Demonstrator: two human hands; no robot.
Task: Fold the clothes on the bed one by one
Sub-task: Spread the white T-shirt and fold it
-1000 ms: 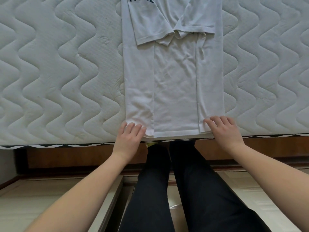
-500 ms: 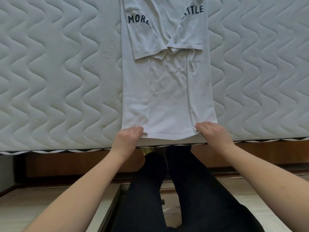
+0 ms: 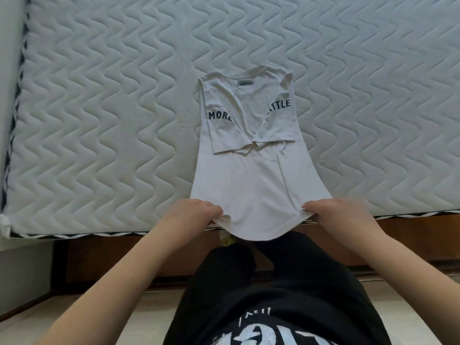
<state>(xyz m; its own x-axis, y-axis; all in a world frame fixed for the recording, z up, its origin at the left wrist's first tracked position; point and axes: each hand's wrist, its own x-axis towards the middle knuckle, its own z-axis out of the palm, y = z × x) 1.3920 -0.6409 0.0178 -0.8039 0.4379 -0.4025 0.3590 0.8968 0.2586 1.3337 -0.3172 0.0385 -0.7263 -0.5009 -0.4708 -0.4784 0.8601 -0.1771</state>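
Observation:
A white T-shirt (image 3: 251,155) with dark letters lies lengthwise on the quilted mattress (image 3: 112,108). Both its sides and sleeves are folded inward into a narrow strip, collar at the far end. My left hand (image 3: 191,215) pinches the hem's left corner and my right hand (image 3: 341,212) pinches the right corner. The hem is lifted off the mattress edge and sags in a curve between my hands.
The mattress's near edge with zigzag trim (image 3: 99,235) runs across the view above a dark wooden bed frame (image 3: 124,260). The mattress's left edge is at the far left. My legs in black trousers (image 3: 273,282) stand against the frame on a pale floor.
My hands went from lying flat on the hem corners to pinching them and lifting the hem. The view has pulled back, so the whole shirt shows.

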